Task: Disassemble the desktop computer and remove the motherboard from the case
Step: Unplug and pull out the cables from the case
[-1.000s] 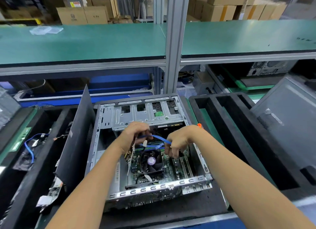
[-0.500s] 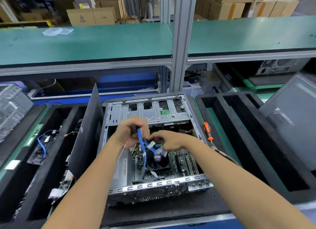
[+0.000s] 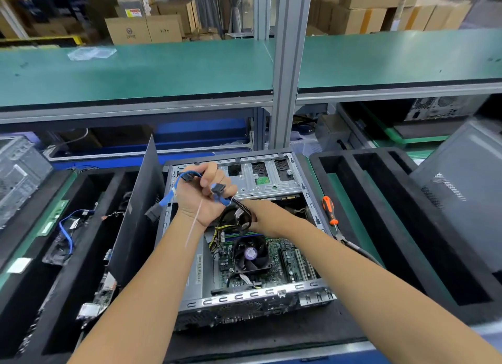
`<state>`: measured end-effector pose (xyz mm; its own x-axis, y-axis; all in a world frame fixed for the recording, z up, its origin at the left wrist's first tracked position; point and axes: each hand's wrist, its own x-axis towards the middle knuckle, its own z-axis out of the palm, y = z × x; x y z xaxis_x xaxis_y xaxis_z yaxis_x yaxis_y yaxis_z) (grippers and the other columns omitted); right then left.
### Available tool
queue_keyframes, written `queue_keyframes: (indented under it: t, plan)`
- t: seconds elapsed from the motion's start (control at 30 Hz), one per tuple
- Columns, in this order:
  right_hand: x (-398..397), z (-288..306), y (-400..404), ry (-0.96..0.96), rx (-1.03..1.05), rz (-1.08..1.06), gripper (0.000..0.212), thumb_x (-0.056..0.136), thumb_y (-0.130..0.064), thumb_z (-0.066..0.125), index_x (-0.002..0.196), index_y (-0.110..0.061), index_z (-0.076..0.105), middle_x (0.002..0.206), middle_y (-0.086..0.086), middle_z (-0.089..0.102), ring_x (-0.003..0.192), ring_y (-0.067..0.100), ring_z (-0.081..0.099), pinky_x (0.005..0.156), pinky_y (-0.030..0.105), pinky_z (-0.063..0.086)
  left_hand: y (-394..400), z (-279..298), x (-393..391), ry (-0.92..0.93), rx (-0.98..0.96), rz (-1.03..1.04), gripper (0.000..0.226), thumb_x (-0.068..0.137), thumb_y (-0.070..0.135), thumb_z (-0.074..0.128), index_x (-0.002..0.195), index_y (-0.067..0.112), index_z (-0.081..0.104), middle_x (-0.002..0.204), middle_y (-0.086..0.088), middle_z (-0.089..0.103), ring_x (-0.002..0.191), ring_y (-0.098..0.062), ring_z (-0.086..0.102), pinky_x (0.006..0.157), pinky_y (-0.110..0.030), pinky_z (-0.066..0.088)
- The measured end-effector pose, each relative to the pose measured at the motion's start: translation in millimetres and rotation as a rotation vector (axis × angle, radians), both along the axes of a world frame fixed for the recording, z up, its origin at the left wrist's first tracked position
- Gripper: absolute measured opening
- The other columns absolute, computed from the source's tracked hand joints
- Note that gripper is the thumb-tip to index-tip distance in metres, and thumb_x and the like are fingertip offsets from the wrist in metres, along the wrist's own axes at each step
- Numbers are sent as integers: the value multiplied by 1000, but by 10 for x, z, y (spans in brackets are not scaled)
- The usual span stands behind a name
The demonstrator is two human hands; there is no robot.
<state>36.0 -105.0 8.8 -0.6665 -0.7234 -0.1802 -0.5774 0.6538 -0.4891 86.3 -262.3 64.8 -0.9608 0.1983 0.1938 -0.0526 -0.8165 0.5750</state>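
The motherboard (image 3: 274, 257) lies flat in the bottom of the open computer case (image 3: 244, 299), green, with a black CPU fan (image 3: 251, 253) at its middle and memory slots just above the fan. The case rests on its side on a black foam mat, its silver drive cage (image 3: 260, 177) at the far end.

Over the far half of the case, the left hand (image 3: 202, 197) is raised and curled tight round a blue SATA cable (image 3: 169, 195); the cable loops out to the left, a black connector hangs from it beside the case wall, and another connector sticks up from the fist. A thin white tie dangles past the wrist. The right hand (image 3: 260, 214) reaches in just beside the left, its fingers closed on a bundle of black wires (image 3: 240, 217) that runs down toward the board with yellow leads.

An orange-handled screwdriver (image 3: 330, 211) lies by the right wall of the case. A dark side panel (image 3: 138, 217) stands tilted against the left wall. Black foam trays (image 3: 407, 227) flank both sides; the left one holds another blue cable and small boards. A green shelf (image 3: 163, 70) runs across above, with cardboard boxes (image 3: 144, 30) behind.
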Motion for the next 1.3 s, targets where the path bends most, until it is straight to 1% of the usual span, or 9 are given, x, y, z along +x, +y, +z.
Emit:
queue_keyframes:
  t: [0.1,0.17,0.43,0.6,0.73,0.83,0.93,1.1,1.3]
  plan:
    - [40,-13,-62,131,45,10,11,96,-23,56,99,-12,58,94,5,50,92,31,57,70,36,43,-56,-13,20,15,42,-88,31,77,22,55,51,16,39,45,3,21,42,-13,19,46,-26,22]
    - [65,-65,-44,159,54,9,18,95,-27,60,88,-11,61,95,3,45,88,29,56,69,35,42,-143,-50,35,-42,-111,-102,24,74,21,54,52,14,48,44,3,21,40,-12,18,44,-23,22]
    - [28,-209,231,39,-70,-73,26,84,-26,74,77,-5,61,77,7,64,77,23,55,69,33,41,-122,-391,43,-382,-1338,-184,5,77,14,67,80,11,66,65,-4,52,41,-8,33,40,-17,26]
    - [42,-232,194,3,-229,-161,14,83,-20,74,79,-7,69,78,7,68,74,21,56,67,33,41,194,-518,-54,-118,-2007,-157,18,78,36,72,84,21,63,76,4,59,72,-16,58,62,-27,43]
    - [57,-225,253,-34,-335,-264,22,86,-15,70,107,-11,73,102,4,72,89,17,64,83,28,50,204,-654,-40,-114,-2027,-43,25,93,30,59,69,25,53,68,1,54,67,-22,52,59,-31,37]
    - [70,-287,227,22,-91,-303,39,90,-14,57,129,-12,60,114,11,67,89,23,63,79,30,52,125,-641,-45,-138,-2006,41,19,94,30,58,83,14,59,77,-4,57,67,-20,51,57,-30,35]
    - [12,-349,186,-47,179,-349,31,93,-19,52,120,-5,54,110,17,64,89,30,61,67,32,48,81,-611,-40,-136,-1939,75,32,92,38,59,84,7,61,70,-2,55,60,-16,47,55,-29,34]
    - [-166,-403,60,-150,255,-390,42,100,-36,47,124,-2,50,128,20,53,120,36,48,96,39,41,48,-601,-7,-119,-2101,259,32,95,30,54,76,5,62,72,-10,63,65,-24,57,58,-31,43]
    - [-289,-622,-36,-316,24,-631,34,95,-28,59,77,1,58,74,10,53,82,28,56,65,27,37,3,-623,24,-136,-2058,397,34,93,26,53,70,1,60,63,-11,61,62,-28,59,57,-34,48]
